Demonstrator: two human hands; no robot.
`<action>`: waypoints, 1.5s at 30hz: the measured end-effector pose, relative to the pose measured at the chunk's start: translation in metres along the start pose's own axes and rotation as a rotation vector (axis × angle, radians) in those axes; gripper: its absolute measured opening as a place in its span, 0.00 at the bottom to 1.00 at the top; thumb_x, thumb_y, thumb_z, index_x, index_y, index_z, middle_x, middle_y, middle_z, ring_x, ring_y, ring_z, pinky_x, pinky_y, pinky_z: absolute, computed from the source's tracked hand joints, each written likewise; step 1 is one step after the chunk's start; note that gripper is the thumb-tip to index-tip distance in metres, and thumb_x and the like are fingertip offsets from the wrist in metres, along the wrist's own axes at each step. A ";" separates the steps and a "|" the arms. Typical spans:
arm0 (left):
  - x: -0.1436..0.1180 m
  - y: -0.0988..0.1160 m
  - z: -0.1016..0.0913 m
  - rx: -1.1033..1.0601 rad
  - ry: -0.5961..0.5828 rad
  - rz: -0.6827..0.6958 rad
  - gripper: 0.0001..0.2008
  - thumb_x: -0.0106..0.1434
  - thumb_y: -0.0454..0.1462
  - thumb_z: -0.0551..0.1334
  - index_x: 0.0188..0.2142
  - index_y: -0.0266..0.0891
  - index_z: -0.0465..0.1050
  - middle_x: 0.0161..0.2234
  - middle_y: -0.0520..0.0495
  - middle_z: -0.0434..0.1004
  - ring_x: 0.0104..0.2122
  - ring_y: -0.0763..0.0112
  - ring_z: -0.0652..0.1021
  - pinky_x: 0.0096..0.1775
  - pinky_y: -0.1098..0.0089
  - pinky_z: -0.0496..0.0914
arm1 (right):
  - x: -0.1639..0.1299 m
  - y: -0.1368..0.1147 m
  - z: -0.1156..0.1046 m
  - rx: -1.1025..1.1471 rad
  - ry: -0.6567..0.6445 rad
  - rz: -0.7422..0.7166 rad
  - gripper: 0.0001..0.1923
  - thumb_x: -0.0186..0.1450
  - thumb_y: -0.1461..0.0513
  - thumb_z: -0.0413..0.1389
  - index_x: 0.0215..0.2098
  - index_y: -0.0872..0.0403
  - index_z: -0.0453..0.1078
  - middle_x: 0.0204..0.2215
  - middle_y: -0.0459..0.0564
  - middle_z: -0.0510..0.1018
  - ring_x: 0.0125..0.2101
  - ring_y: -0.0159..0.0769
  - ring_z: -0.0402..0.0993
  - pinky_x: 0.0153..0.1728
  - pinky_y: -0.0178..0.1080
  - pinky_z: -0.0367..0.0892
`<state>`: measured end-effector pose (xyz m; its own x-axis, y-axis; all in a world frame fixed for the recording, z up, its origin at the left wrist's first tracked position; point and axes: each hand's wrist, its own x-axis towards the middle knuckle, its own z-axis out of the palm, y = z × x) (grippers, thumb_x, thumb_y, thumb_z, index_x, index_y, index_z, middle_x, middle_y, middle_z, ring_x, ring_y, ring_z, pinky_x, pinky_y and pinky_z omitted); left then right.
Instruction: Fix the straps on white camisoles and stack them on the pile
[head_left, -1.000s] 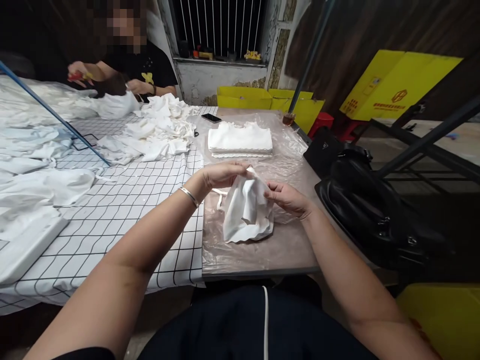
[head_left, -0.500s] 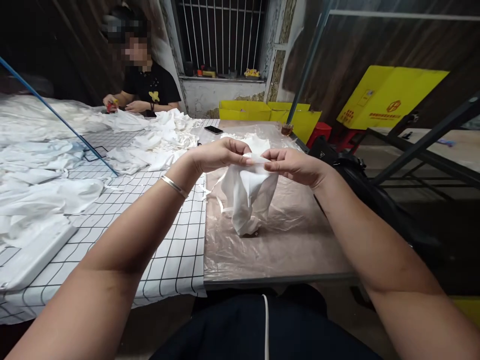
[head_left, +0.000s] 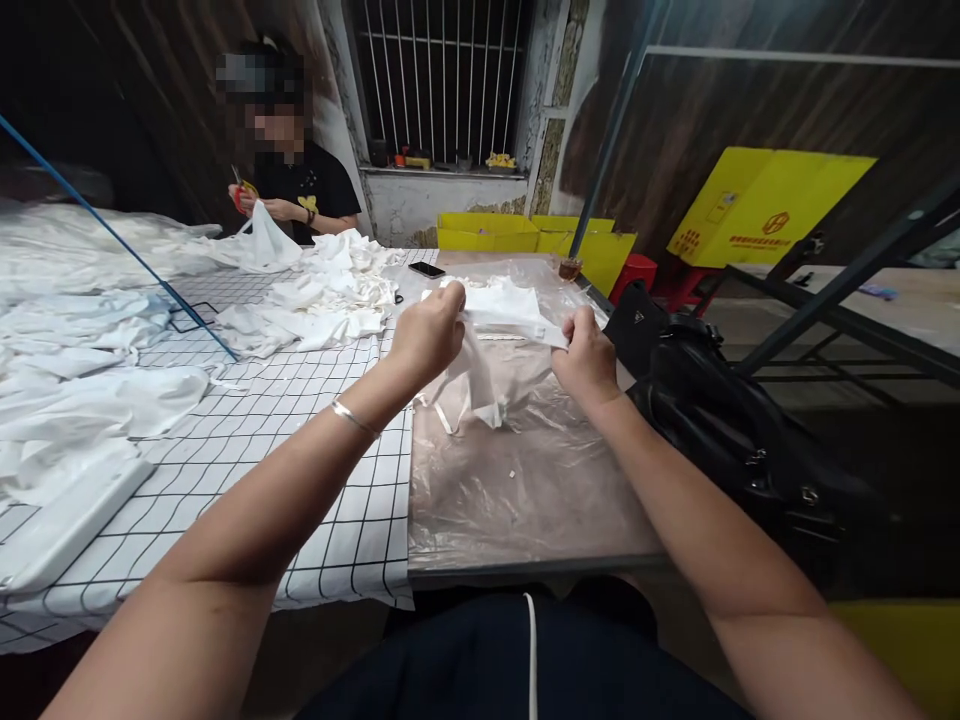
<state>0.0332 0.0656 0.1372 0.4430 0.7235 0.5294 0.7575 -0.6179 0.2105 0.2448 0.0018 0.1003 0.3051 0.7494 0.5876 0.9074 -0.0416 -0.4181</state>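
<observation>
We are stretching the white cloth (head_left: 480, 375) above the table (head_left: 525, 490), left hand (head_left: 427, 335) and right hand (head_left: 585, 355) both clenched on its top edge; laying it flat likely comes next.

— What can't you make out around the left hand (head_left: 427, 335)?

— Its fingertips are curled out of sight into the white cloth (head_left: 480, 375), and so are those of the right hand (head_left: 586, 358). How the cloth is folded between them is unclear.

— And beyond the hands?

— The folded stack (head_left: 510, 300) is partly covered by both hands and the cloth; its count can't be told. The small glass (head_left: 569, 267) past the right hand is too small to read its contents.

— To the left of the left hand?

— The white heap (head_left: 75, 340) runs off the picture's edge. The co-worker's hands (head_left: 259, 205) hold something red, too small to name.

— To the right?

— The black bag (head_left: 735, 440) fades into shadow.
</observation>
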 end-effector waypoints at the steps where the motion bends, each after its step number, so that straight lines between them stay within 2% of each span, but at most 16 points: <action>1: -0.014 0.000 0.001 -0.003 -0.045 -0.012 0.14 0.58 0.27 0.54 0.42 0.36 0.69 0.36 0.41 0.74 0.33 0.62 0.74 0.34 0.66 0.64 | -0.012 0.005 -0.002 -0.014 -0.046 -0.009 0.11 0.54 0.68 0.53 0.36 0.51 0.63 0.31 0.50 0.73 0.28 0.38 0.66 0.27 0.37 0.54; 3: -0.048 -0.005 0.006 -0.054 -0.245 0.004 0.12 0.58 0.28 0.56 0.40 0.38 0.70 0.34 0.42 0.75 0.31 0.63 0.74 0.31 0.67 0.63 | -0.042 0.019 -0.007 0.001 -0.284 -0.004 0.13 0.52 0.66 0.57 0.36 0.50 0.64 0.31 0.49 0.74 0.27 0.37 0.67 0.26 0.37 0.55; 5: -0.082 -0.014 0.012 -0.172 -0.532 0.047 0.09 0.57 0.34 0.61 0.39 0.39 0.72 0.33 0.44 0.76 0.29 0.64 0.74 0.29 0.68 0.63 | -0.070 0.034 -0.016 0.113 -0.620 0.035 0.15 0.50 0.62 0.62 0.35 0.49 0.65 0.30 0.46 0.75 0.25 0.35 0.67 0.26 0.35 0.58; 7: -0.103 -0.024 0.018 -0.306 -0.691 0.033 0.09 0.57 0.40 0.63 0.37 0.40 0.73 0.32 0.46 0.76 0.29 0.64 0.75 0.29 0.69 0.64 | -0.082 0.048 -0.023 0.257 -0.801 0.096 0.16 0.50 0.57 0.64 0.35 0.50 0.67 0.32 0.45 0.76 0.24 0.33 0.67 0.27 0.35 0.61; 10: -0.101 -0.031 0.035 -0.423 -0.578 -0.037 0.10 0.60 0.43 0.60 0.34 0.39 0.74 0.33 0.44 0.77 0.31 0.65 0.75 0.33 0.68 0.67 | -0.072 0.055 -0.018 0.332 -0.701 0.159 0.13 0.54 0.53 0.61 0.33 0.51 0.69 0.31 0.45 0.76 0.25 0.31 0.65 0.28 0.35 0.61; 13: -0.074 -0.024 0.062 -0.450 -0.470 0.055 0.08 0.61 0.38 0.58 0.35 0.40 0.76 0.37 0.43 0.78 0.38 0.63 0.75 0.41 0.65 0.66 | -0.051 0.041 0.009 0.362 -0.674 0.116 0.09 0.55 0.56 0.60 0.28 0.53 0.69 0.26 0.44 0.75 0.26 0.32 0.66 0.29 0.35 0.61; 16: -0.048 -0.014 0.091 -0.343 -0.539 0.204 0.06 0.56 0.32 0.60 0.31 0.41 0.77 0.36 0.44 0.79 0.44 0.58 0.73 0.48 0.58 0.60 | -0.045 0.016 0.046 0.360 -0.817 0.095 0.07 0.54 0.59 0.60 0.26 0.54 0.68 0.25 0.44 0.74 0.27 0.32 0.68 0.29 0.34 0.61; 18: -0.038 -0.010 0.104 -0.238 -0.590 0.223 0.06 0.53 0.30 0.61 0.25 0.40 0.75 0.32 0.43 0.78 0.42 0.56 0.73 0.49 0.55 0.58 | -0.050 0.003 0.067 0.292 -0.844 0.106 0.10 0.51 0.60 0.64 0.27 0.53 0.68 0.24 0.43 0.73 0.26 0.32 0.67 0.29 0.34 0.59; 21: -0.027 -0.015 0.106 -0.195 -0.622 0.194 0.05 0.52 0.30 0.61 0.22 0.38 0.71 0.28 0.44 0.76 0.39 0.57 0.73 0.49 0.53 0.57 | -0.054 -0.005 0.084 0.248 -0.811 0.120 0.11 0.48 0.62 0.65 0.24 0.53 0.66 0.21 0.41 0.69 0.26 0.32 0.65 0.28 0.34 0.57; 23: -0.020 -0.021 0.097 -0.333 -0.636 0.153 0.03 0.54 0.34 0.61 0.25 0.38 0.71 0.30 0.46 0.76 0.37 0.61 0.73 0.48 0.56 0.60 | -0.048 -0.006 0.081 0.358 -0.797 0.151 0.10 0.51 0.62 0.62 0.21 0.53 0.63 0.20 0.41 0.67 0.25 0.31 0.63 0.29 0.34 0.57; 26: -0.005 -0.027 0.072 -0.779 -0.589 0.094 0.07 0.57 0.40 0.61 0.31 0.38 0.69 0.32 0.48 0.74 0.34 0.67 0.73 0.42 0.64 0.66 | -0.021 -0.007 0.059 0.709 -0.746 0.172 0.12 0.53 0.59 0.60 0.22 0.53 0.61 0.21 0.40 0.65 0.25 0.29 0.62 0.28 0.33 0.58; 28: 0.008 -0.024 0.051 -1.071 -0.494 0.099 0.09 0.58 0.41 0.62 0.32 0.37 0.67 0.33 0.48 0.73 0.34 0.70 0.73 0.39 0.67 0.67 | 0.005 -0.011 0.036 0.905 -0.715 0.132 0.14 0.52 0.58 0.62 0.23 0.53 0.60 0.21 0.39 0.64 0.24 0.28 0.61 0.27 0.32 0.57; 32: 0.032 -0.003 0.015 -1.324 -0.378 0.190 0.14 0.55 0.39 0.68 0.37 0.36 0.68 0.37 0.48 0.72 0.37 0.72 0.73 0.41 0.69 0.67 | 0.056 -0.030 -0.020 1.009 -0.692 -0.033 0.16 0.51 0.60 0.65 0.25 0.54 0.61 0.22 0.39 0.65 0.24 0.25 0.61 0.25 0.30 0.57; 37: 0.045 0.019 -0.005 -1.316 -0.519 0.226 0.15 0.53 0.40 0.71 0.35 0.33 0.72 0.32 0.49 0.74 0.33 0.73 0.73 0.38 0.70 0.67 | 0.095 -0.052 -0.085 0.837 -0.781 -0.137 0.15 0.51 0.61 0.69 0.31 0.56 0.68 0.22 0.40 0.69 0.22 0.25 0.64 0.22 0.29 0.59; 42: 0.044 0.029 -0.003 -1.571 -0.524 0.204 0.16 0.53 0.42 0.72 0.37 0.35 0.76 0.33 0.50 0.76 0.33 0.75 0.75 0.39 0.72 0.68 | 0.116 -0.052 -0.129 0.632 -0.804 -0.174 0.17 0.51 0.60 0.71 0.36 0.57 0.75 0.26 0.46 0.76 0.28 0.33 0.74 0.27 0.33 0.69; 45: 0.036 0.029 0.005 -1.459 -0.784 0.204 0.16 0.51 0.41 0.73 0.37 0.35 0.77 0.33 0.49 0.78 0.32 0.73 0.76 0.38 0.71 0.70 | 0.125 -0.042 -0.157 0.528 -0.743 -0.212 0.14 0.51 0.61 0.70 0.35 0.57 0.78 0.28 0.47 0.78 0.32 0.35 0.75 0.33 0.35 0.71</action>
<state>0.0731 0.0753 0.1580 0.9300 0.2906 0.2252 -0.1919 -0.1386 0.9716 0.2902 -0.0066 0.3004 -0.2803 0.9447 0.1705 0.6187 0.3136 -0.7204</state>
